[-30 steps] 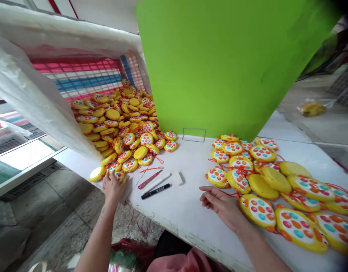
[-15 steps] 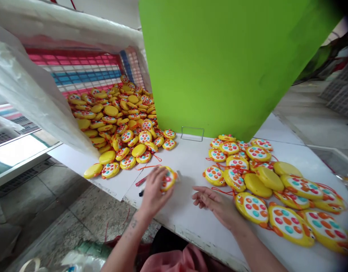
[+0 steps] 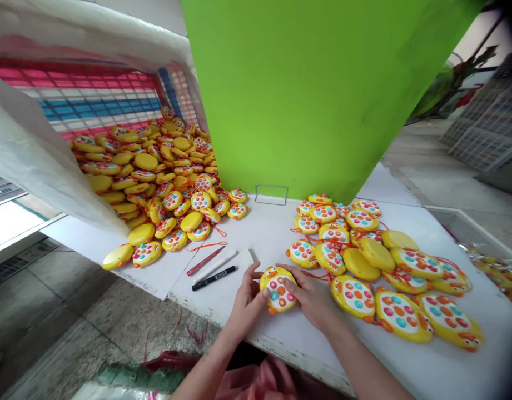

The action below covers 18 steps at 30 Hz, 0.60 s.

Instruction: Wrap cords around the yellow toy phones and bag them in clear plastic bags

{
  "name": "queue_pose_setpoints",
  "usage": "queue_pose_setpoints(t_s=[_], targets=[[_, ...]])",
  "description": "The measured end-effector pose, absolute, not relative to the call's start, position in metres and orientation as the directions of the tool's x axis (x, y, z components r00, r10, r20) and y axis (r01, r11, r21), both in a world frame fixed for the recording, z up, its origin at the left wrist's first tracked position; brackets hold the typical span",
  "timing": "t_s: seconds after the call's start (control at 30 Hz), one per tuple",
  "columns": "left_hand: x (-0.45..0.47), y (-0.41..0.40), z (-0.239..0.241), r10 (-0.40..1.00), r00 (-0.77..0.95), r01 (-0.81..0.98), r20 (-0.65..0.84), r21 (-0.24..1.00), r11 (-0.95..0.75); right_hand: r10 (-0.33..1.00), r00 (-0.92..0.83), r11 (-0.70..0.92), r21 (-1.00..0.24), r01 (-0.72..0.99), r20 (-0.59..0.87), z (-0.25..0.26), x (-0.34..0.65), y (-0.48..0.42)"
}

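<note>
Between both hands is a yellow duck-shaped toy (image 3: pixel 279 290), its white face with coloured dots turned up and its beak pointing away from me. My left hand (image 3: pixel 248 303) grips its left side, thumb on the edge. From the right, my right hand (image 3: pixel 309 294) closes on it with the thumb over the dotted face. Left of my hands lie a black pen (image 3: pixel 214 278), a white pen (image 3: pixel 216 266) and a slim red tool (image 3: pixel 204 261). A small white block (image 3: pixel 250 256) lies just beyond my left fingers.
A large heap of the same toys (image 3: pixel 168 166) spills from a lined bin on the left. Several more toys (image 3: pixel 359 264) are spread on the white table at right. A green panel (image 3: pixel 289 100) stands at the back, with a wire bracket (image 3: pixel 271 195) at its base.
My left hand has brought the toy rightward and nearer to me. My right hand, open before, has closed on it too. The pens, earlier partly covered by my left hand, now show fully.
</note>
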<state>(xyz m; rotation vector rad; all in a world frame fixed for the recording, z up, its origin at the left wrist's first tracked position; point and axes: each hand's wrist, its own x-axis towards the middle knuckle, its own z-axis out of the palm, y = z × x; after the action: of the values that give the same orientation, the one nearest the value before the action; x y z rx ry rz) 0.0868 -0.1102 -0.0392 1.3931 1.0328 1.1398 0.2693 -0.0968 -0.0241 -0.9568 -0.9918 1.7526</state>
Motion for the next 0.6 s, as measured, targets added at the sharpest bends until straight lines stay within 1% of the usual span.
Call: queue_pose_setpoints(t_s=[0.13,0.3,0.37,0.43,0.5,0.6], targets=[[0.0858,-0.1067,-0.0356,0.982,0.187,-0.084,0.038,0.996,-0.023,0.928,-0.329,-0.259,-0.939,-0.226,-0.176,-0.0217,0.2705,-0.0987],[0.0841,-0.1044,-0.0335,0.998,0.054,-0.231,-0.019,0.973,0.031,0.905,-0.407,-0.228,-0.947,-0.227,-0.121,-0.0203,0.2691,-0.1004],[0.0833,-0.1055,-0.0335,0.999,0.026,-0.236,-0.021,0.971,0.027,0.91,-0.396,-0.224,-0.95,-0.217,-0.124,-0.0213,0.2675,-0.1004],[0.0834,-0.1078,-0.0332,0.999,0.038,-0.209,0.012,0.978,-0.003,0.915,-0.385,-0.227,-0.941,-0.252,-0.117,-0.023,0.2665,-0.1003],[0.0839,-0.1107,-0.0325,0.994,0.093,-0.163,0.056,0.986,-0.04,0.917,-0.384,-0.232,-0.927,-0.296,-0.107,-0.0246,0.2665,-0.1003],[0.0847,-0.1138,-0.0326,0.978,0.192,-0.122,0.083,0.991,-0.06,0.899,-0.425,-0.253,-0.917,-0.307,-0.106,-0.0251,0.2672,-0.1005]])
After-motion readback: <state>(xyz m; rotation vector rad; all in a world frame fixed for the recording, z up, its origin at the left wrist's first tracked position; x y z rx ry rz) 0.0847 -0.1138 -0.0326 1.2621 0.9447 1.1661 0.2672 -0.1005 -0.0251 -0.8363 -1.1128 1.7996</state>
